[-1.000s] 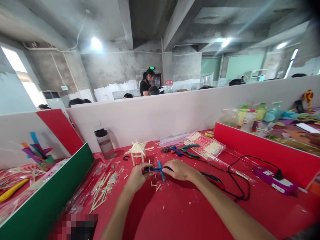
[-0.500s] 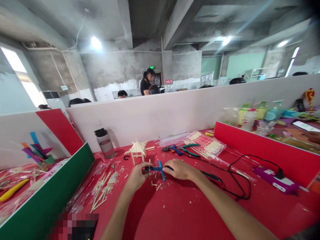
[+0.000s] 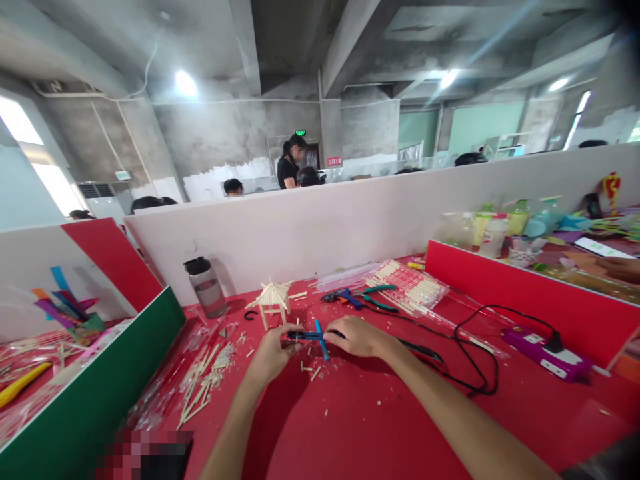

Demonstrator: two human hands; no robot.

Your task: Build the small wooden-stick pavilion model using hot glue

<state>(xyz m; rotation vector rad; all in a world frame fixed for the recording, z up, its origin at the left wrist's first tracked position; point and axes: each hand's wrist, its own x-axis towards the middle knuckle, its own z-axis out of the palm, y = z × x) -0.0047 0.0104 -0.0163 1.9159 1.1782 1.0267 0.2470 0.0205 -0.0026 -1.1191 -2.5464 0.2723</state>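
Over the red tabletop point(image 3: 350, 420), my left hand point(image 3: 273, 350) is closed around the left end of a narrow dark-blue tool point(image 3: 306, 336), whose exact kind I cannot make out. My right hand point(image 3: 357, 337) is curled at the tool's other, black end. A light-blue pen-like bar point(image 3: 321, 341) crosses the tool between my hands; whether the two are joined is unclear. A small pale stick shows by my left fingertips. Just behind my left hand stands a little pavilion point(image 3: 275, 300) made of pale wooden sticks. Short stick offcuts point(image 3: 315, 373) lie below my hands.
Beyond my right hand lie pliers point(image 3: 383, 300), a blue-handled tool point(image 3: 347, 298) and bagged sticks point(image 3: 413, 283). A black cable runs to a purple power strip point(image 3: 547, 353). Left are a water bottle point(image 3: 207, 290), loose sticks point(image 3: 197, 393) and a green divider point(image 3: 115, 373). A white partition point(image 3: 320, 230) stands behind.
The whole view has shifted slightly. My hands keep nearly the same pose on the dark-blue tool, and the things on the table stay in place.
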